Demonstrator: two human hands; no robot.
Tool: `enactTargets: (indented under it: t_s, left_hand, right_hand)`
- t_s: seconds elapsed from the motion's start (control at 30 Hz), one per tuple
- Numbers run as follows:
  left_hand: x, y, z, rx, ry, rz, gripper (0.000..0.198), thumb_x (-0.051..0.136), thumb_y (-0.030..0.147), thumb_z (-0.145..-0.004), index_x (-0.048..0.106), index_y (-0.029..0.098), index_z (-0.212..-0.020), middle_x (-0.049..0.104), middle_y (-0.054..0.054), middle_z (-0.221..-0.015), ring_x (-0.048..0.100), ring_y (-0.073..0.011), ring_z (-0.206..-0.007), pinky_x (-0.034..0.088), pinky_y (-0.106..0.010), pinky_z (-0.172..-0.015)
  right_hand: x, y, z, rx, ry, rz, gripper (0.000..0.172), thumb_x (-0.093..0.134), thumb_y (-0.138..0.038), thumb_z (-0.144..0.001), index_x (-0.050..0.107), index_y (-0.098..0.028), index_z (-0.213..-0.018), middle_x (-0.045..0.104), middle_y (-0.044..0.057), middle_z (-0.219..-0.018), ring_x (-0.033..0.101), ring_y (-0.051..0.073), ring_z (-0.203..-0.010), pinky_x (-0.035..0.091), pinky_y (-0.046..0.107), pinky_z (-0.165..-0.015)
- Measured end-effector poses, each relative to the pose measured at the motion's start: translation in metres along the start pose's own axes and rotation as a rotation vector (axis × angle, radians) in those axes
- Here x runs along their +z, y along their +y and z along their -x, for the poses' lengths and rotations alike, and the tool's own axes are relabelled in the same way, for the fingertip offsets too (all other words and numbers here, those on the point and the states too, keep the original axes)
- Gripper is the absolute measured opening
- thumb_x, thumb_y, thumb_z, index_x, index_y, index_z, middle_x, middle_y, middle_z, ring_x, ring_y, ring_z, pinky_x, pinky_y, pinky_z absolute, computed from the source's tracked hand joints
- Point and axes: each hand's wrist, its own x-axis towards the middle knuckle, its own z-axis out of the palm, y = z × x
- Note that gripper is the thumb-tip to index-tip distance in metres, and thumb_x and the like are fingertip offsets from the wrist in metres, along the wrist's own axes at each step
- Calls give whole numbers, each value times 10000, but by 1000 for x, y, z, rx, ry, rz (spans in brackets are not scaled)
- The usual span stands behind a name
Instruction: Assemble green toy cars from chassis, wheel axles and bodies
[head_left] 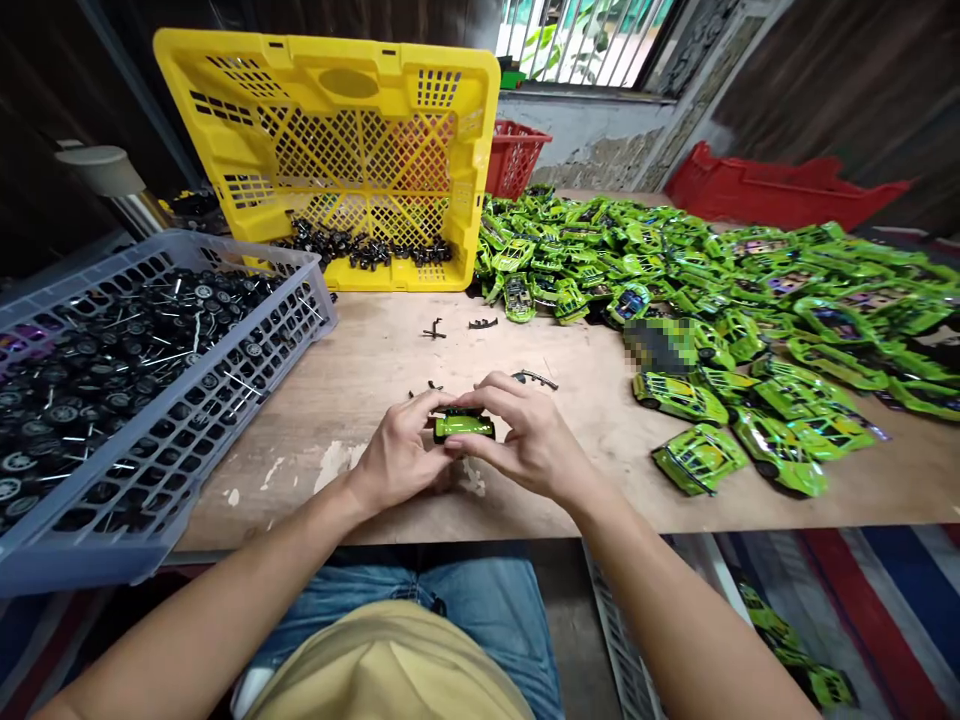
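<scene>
A green toy car (466, 427) with dark edges is held just above the wooden table, between both of my hands. My left hand (401, 448) grips its left end with thumb and fingers. From the other side, my right hand (531, 432) has its fingers over the far edge and its thumb along the near edge. A curved black plastic piece (537, 379) lies just beyond my right hand. Two more small black pieces, one crossed (433, 329) and one long and notched (484, 323), lie farther back. Part of the car is hidden by my fingers.
At the left stands a translucent crate (161, 470) full of black wheels on metal axles. A yellow crate (480, 160) tipped on its side holds small black parts. Green toy car bodies (600, 250) are heaped at the right, with red baskets (780, 190) behind.
</scene>
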Motion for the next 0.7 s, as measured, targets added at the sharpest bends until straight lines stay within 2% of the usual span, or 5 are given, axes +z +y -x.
enactTargets:
  t_s: [0.17,0.3,0.4,0.5,0.7]
  left_hand:
    - [-2,-5,2,-105,11,168,302,686,194,-773,611,167,-1064,693,-44,-984,663,-174,-900,514,-255,-803]
    - [-7,-13,6,-298,168,563,436,739,289,-765,581,158,-1149,688,-79,-1121,653,-201,-1044,519,-298,-905]
    - [-15,-23,17,-369,210,686,476,741,308,-768,564,161,-1185,674,-98,-1181,646,-215,-1080,520,-322,-929]
    - [-28,-37,28,-336,149,573,511,790,259,-717,560,160,-1162,658,-123,-1219,643,-235,-1103,519,-341,-949]
    - [-51,-41,34,-31,-10,-28,742,773,177,-707,456,229,-1376,553,-135,-1363,566,-262,-1220,490,-418,-1009]
  right_hand:
    - [14,7,-5,30,21,-51,291,657,-416,-871,662,-208,-1075,614,66,-913,590,202,-885,482,323,-791]
    - [30,23,8,216,70,-357,711,797,-371,-742,471,-260,-1364,566,86,-1256,587,211,-1061,490,335,-888]
    - [43,25,24,358,82,-454,408,765,-306,-771,627,-211,-1142,649,49,-1042,616,191,-915,499,301,-777]
    - [47,19,32,301,120,-354,93,695,-175,-791,680,-176,-882,640,23,-826,594,173,-791,476,285,-722]
    - [42,17,36,130,119,-163,437,575,41,-706,684,-177,-1068,659,63,-951,618,184,-872,500,294,-771]
